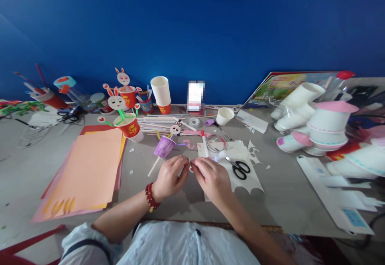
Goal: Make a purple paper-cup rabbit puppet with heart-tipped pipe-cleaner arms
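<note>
My left hand (pixel 172 179) and my right hand (pixel 213 176) meet fingertip to fingertip above the table, both closed in a pinch. At my right fingertips shows a small white paper piece with a red mark (pixel 191 169), mostly hidden by the fingers. What my left fingers pinch is too small to make out. Just beyond my left hand, a purple paper cup (pixel 164 148) lies tilted, with a small rabbit face (pixel 175 128) and a white stick (pixel 154 166) on it. Black-handled scissors (pixel 241 170) rest on a cut white sheet (pixel 254 183) right of my right hand.
Coloured paper sheets (pixel 87 168) lie at left. Red rabbit cups (pixel 128 127) and stacked white cups (pixel 160 90) stand toward the blue wall. A red and white marker (pixel 205 144) lies ahead. White cup figures (pixel 327 124) and a power strip (pixel 333 201) occupy the right.
</note>
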`<state>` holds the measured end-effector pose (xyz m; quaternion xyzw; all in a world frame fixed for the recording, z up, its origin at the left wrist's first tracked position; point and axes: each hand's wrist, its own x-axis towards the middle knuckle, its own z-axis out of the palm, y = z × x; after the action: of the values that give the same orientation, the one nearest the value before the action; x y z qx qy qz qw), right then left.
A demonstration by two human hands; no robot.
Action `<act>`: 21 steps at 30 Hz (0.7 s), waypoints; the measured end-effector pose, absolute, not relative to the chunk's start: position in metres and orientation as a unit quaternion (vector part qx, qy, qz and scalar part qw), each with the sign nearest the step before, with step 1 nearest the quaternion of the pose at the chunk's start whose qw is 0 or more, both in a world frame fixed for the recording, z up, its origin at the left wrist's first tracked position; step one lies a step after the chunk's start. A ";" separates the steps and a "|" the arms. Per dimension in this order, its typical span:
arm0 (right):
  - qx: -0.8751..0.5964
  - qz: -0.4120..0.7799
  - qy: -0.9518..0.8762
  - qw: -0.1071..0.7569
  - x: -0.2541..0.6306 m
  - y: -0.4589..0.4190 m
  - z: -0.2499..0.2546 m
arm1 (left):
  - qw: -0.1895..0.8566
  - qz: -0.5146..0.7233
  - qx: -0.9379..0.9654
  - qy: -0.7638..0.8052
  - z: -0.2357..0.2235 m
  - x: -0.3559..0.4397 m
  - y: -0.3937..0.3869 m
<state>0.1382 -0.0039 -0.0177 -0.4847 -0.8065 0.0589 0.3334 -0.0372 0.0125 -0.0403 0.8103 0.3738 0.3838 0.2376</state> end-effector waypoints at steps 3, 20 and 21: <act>-0.489 0.061 -0.803 0.335 0.137 -0.004 -0.018 | 0.240 0.378 0.811 0.376 -0.039 -0.036 0.012; -0.472 0.091 -0.806 0.346 0.141 -0.003 -0.018 | 0.229 0.365 0.823 0.370 -0.036 -0.036 0.011; -0.473 0.089 -0.806 0.345 0.141 -0.003 -0.018 | 0.227 0.364 0.824 0.369 -0.036 -0.036 0.011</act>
<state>0.1410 -0.0027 -0.0176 -0.4725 -0.8059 0.0885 0.3454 -0.0362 0.0105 -0.0358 0.8243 0.3691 0.3642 0.2271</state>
